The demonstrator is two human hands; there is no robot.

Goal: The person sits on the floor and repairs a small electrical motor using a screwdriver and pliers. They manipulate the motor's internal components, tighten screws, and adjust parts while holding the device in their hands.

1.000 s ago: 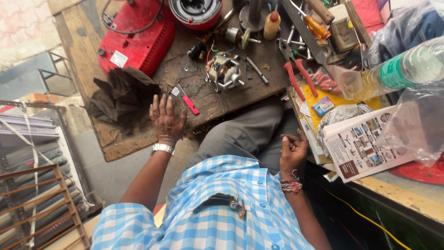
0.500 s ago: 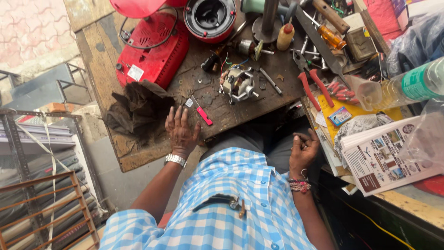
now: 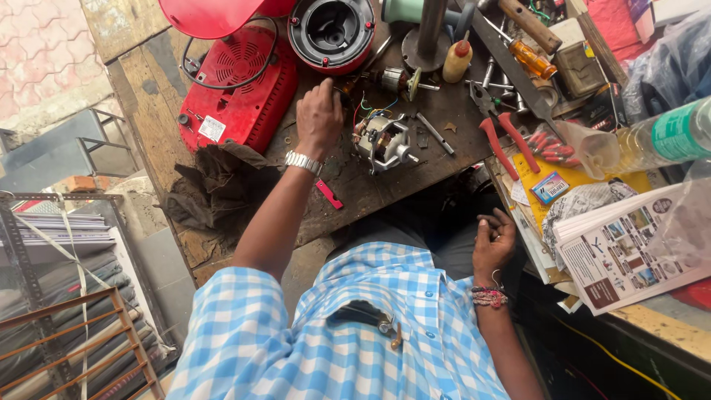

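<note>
- The left hand [image 3: 320, 111] reaches forward over the surface [image 3: 370, 189], its fingers curled together at a small dark part just below the red housing [image 3: 331, 33]; what the fingertips hold is hidden, so I cannot tell whether they grip anything.
- The motor [image 3: 384, 141], with its coloured wires, lies just right of that hand, near but not touched.
- The right hand [image 3: 492, 241] hangs loose by the lap, fingers half curled, empty, well away from the work.
- A red base [image 3: 244, 89] lies to the left of the reaching hand, a dark rag [image 3: 218, 189] hangs over the near edge, and red-handled pliers [image 3: 503, 141] lie to the right.
- Judged from this, the step in hand is picking up or fiddling with a small piece beside the motor during a strip-down of the appliance.
- The next move would call for a firm pinch on that piece and care not to snag the wires; the free hand could steady the motor.
</note>
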